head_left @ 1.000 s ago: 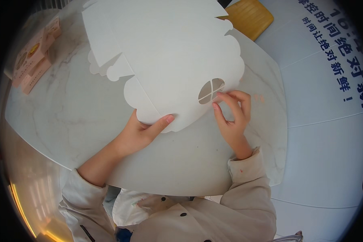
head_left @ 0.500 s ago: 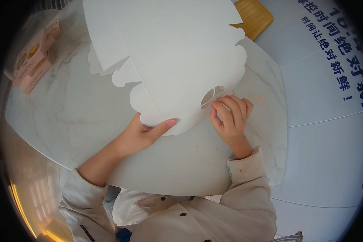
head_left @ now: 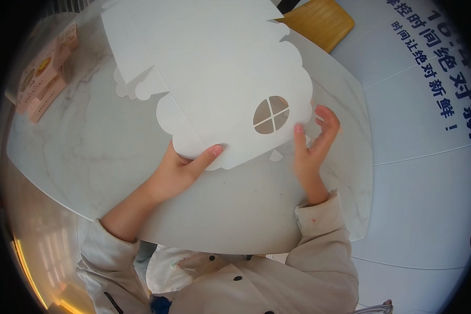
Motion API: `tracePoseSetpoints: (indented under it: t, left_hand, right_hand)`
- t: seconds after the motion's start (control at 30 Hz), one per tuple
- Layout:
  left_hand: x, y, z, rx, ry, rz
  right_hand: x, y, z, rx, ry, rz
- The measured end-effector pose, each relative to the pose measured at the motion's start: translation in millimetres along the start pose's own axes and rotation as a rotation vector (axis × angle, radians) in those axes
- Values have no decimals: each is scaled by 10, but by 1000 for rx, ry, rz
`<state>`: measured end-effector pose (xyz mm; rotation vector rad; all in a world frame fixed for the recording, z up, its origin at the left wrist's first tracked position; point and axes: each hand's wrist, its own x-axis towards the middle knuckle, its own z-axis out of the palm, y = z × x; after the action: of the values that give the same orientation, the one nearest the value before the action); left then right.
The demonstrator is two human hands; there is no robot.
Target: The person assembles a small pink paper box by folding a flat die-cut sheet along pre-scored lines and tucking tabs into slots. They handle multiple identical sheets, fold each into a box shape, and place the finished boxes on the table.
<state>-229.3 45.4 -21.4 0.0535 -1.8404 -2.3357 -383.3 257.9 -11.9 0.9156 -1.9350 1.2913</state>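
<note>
An unfolded white cardboard box blank, with crease lines, tabs and scalloped edges, is tilted over the table. Near its lower right is an oval window cut-out crossed by thin white bars. My left hand grips the near left edge, thumb on top and the other fingers hidden underneath. At the right edge, my right hand is open, its thumb by the scalloped rim and its fingers spread away from the card. Close to that hand, a small white paper scrap shows just below the blank's near edge.
Pink printed boxes are stacked at the left of the marble-patterned table. A yellow-brown chair seat stands beyond the far right edge. Further right is a pale panel with large dark lettering.
My right hand has let go of the window cut-out and moved right, its fingers spreading. The blank has shifted slightly left and away, and its window now shows fully. A white scrap has come into view.
</note>
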Motion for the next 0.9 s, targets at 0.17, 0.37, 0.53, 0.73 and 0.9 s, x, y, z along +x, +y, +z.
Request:
tracePoseSetpoints:
  t: [0.17, 0.37, 0.53, 0.73, 0.9]
  left_hand:
    - [0, 44, 2, -35, 31, 3]
    - [-198, 374, -224, -263, 255, -263]
    - [-1083, 374, -613, -197, 569, -433]
    - [-1816, 492, -879, 980, 978, -193]
    - [-1777, 415, -484, 1322, 682, 89]
  right_hand:
    - [32, -43, -27, 694, -147, 664]
    - [-18, 140, -135, 661, -407, 564]
    - [-93, -37, 5, 75, -978, 23]
    - [-213, 24, 90, -397, -965, -101]
    - [-137, 122, 204, -550, -589, -289]
